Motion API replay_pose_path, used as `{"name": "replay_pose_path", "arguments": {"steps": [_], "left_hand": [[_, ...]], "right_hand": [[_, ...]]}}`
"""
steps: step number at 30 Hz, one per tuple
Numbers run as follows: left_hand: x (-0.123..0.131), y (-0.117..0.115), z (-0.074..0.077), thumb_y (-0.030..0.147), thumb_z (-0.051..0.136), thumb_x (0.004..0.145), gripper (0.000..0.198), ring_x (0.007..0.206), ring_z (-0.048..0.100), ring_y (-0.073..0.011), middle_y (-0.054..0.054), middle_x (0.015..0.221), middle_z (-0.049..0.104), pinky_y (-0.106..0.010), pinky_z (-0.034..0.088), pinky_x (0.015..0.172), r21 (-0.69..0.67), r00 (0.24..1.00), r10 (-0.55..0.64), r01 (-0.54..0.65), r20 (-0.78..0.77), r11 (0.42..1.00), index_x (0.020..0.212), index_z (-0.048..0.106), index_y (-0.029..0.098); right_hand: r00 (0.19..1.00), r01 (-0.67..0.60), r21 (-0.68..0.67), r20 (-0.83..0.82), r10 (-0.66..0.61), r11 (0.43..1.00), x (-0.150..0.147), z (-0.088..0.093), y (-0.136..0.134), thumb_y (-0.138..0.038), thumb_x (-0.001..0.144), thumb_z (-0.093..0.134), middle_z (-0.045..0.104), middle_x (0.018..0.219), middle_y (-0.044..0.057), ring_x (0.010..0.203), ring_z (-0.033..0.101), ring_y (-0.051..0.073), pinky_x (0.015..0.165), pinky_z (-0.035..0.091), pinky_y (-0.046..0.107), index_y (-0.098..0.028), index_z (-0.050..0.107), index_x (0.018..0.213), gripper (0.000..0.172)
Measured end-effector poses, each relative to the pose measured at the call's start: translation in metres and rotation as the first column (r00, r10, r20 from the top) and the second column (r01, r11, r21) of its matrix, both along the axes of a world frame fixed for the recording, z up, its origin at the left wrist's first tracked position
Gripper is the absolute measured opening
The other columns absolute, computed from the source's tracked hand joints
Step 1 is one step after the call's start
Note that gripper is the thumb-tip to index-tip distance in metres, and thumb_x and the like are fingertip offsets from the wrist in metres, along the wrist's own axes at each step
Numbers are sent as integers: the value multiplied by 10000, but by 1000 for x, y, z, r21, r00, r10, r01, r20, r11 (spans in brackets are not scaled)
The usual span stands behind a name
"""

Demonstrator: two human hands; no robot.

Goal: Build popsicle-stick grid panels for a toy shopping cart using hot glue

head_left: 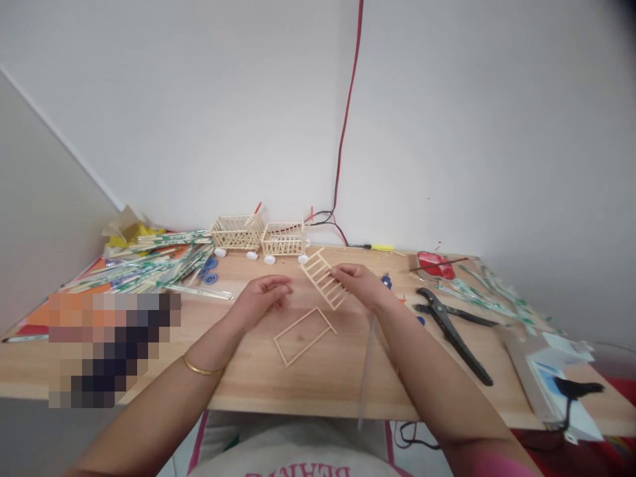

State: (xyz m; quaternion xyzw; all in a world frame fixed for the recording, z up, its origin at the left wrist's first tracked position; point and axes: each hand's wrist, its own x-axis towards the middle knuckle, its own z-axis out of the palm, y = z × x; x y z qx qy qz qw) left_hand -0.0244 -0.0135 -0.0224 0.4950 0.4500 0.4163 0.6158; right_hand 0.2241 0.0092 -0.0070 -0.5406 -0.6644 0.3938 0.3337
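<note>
My right hand (355,281) pinches one long side of a small ladder-like frame of thin wooden sticks (318,270), held tilted above the table. A plain rectangular stick frame (297,328) lies flat on the wood just below it, one stick jutting past its corner. To the left, my left hand (268,293) hovers over the table with loosely curled fingers apart, slightly blurred and holding nothing. Behind the hands stand two little stick carts, the left cart (236,233) and the right cart (284,240), both on white wheels.
Wrapped chopsticks (149,265) pile up at the left beside blue wheels (211,278). Black pliers (454,334) lie at right, near a red container (436,266) and torn wrappers (497,295). A white box (536,377) sits at the right edge. A red-black cable (342,146) runs down the wall.
</note>
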Motion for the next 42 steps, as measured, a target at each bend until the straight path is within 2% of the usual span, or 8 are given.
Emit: {"name": "replay_pose_path", "arguments": {"steps": [3,9,14,19,23,29,34,42], "left_hand": [[-9,-1,3,394,712,638,314,523,494,-101,17,611,593,-220,369,513,103,940,-88,129,-329,986,828,653,150],[-28,-10,12,348,661,638,183,529,447,-112,26,568,549,-220,262,488,113,559,-241,524,-794,844,618,611,173],[-24,-17,17,324,624,651,142,550,477,-133,2,610,598,-238,231,500,91,371,-159,573,-915,814,610,611,188],[-10,-23,16,266,552,699,115,615,527,-159,-25,677,643,-244,269,535,80,313,-151,617,-938,783,652,631,197],[-6,-25,15,213,525,695,117,619,521,-160,-31,685,637,-251,298,555,115,347,-142,623,-927,773,657,633,190],[-11,-12,9,223,510,726,119,605,497,-135,1,647,577,-237,335,566,277,591,-104,518,-800,809,686,610,171],[-18,-4,6,284,563,733,137,576,467,-118,23,603,541,-216,333,529,257,765,-123,357,-633,898,679,597,163],[-28,4,4,366,699,680,234,575,521,-108,21,641,592,-216,393,555,153,943,-32,87,-332,984,757,613,163]], "right_hand": [[992,118,46,40,-120,992,14,-10,12,-477,809,471,570,641,0,587,484,130,539,338,239,-148,651,789,375],[978,164,100,116,-176,981,22,-20,22,-450,800,454,473,537,-21,522,411,117,504,290,241,-166,573,626,354],[975,146,123,150,-164,982,22,-26,25,-420,798,458,573,635,4,583,477,132,548,345,240,-158,629,740,318],[968,131,156,194,-160,979,23,-32,28,-368,804,468,627,711,28,649,526,149,602,380,253,-158,661,842,287],[962,129,169,217,-165,977,22,-32,27,-325,797,492,634,721,33,660,532,152,625,390,264,-160,664,867,249],[971,103,114,203,-125,988,20,-29,21,-299,765,529,593,664,5,600,505,131,562,383,241,-158,644,978,280],[984,47,70,170,-58,996,17,-22,16,-294,775,487,474,545,-58,487,414,99,473,319,213,-172,585,1113,373],[974,4,125,224,-32,992,19,-26,15,-263,773,497,568,633,-13,566,482,123,553,367,240,-172,637,1009,290]]}}
